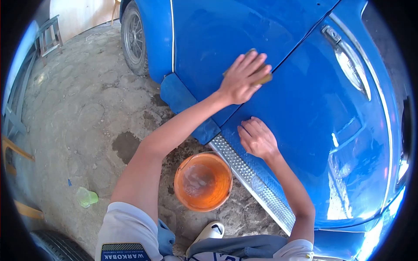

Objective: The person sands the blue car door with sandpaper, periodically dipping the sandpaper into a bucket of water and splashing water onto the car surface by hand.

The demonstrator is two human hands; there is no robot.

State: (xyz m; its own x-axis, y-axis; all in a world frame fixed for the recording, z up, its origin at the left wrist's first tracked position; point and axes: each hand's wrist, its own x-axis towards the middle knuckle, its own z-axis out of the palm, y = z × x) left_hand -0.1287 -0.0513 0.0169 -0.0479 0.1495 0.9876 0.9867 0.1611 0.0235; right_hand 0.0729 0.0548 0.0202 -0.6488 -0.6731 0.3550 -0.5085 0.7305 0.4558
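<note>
My left hand (243,78) reaches out over a blue car body (209,39) and presses flat on a tan sanding block (263,77), whose edge shows under the fingers. The block lies on the blue panel next to a seam line. My right hand (257,139) rests lower down on the same blue panel (313,122), fingers slightly curled, holding nothing. An orange bucket (222,167) with cloudy water stands on the ground just below both arms.
A perforated metal step (250,178) runs along the car's lower edge. The car's wheel (134,37) is at the top left, a chrome handle (333,34) at the top right. A green cup (87,196) and a loose tyre (56,249) lie on the stone floor.
</note>
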